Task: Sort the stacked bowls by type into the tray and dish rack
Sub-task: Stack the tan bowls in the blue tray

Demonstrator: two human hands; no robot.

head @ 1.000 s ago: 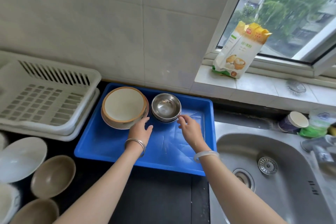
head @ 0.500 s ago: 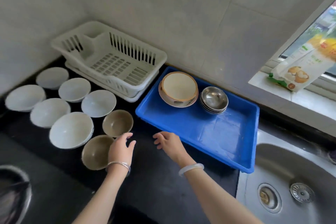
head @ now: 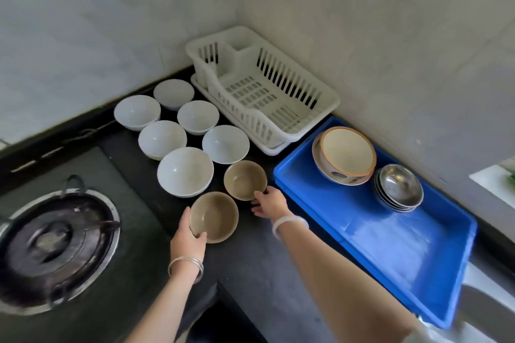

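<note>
Head cam looking down at the corner of my desk (head: 264,273), and I've got both hands on the two tan bowls. My left hand (head: 188,241) has its fingers clamped over the near-left rim of the near tan bowl (head: 214,217), thumb inside, the rest underneath I think (can't actually see them). My right hand (head: 269,200) is at the right side of the far tan bowl (head: 245,179), fingers apart and just touching its wall, not properly gripping yet as far as I can tell.

Where everything sits: six white bowls (head: 185,171) are spread out singly on the desk to the left of the dish rack (head: 264,92), which has nothing in it. The blue tray (head: 404,245) on the right already holds the big patterned bowls (head: 345,159) and the stack of steel bowls (head: 398,189) at its far end.

What worries me: that left grip is a one-sided pinch on a glazed rim, so lifting fast could tip the bowl out of my fingers. The tan bowls sit just beside the nearest white one, so a sloppy lift could clink them together. Carrying both at once, I might also clip the tray's raised edge on the way over.
</note>
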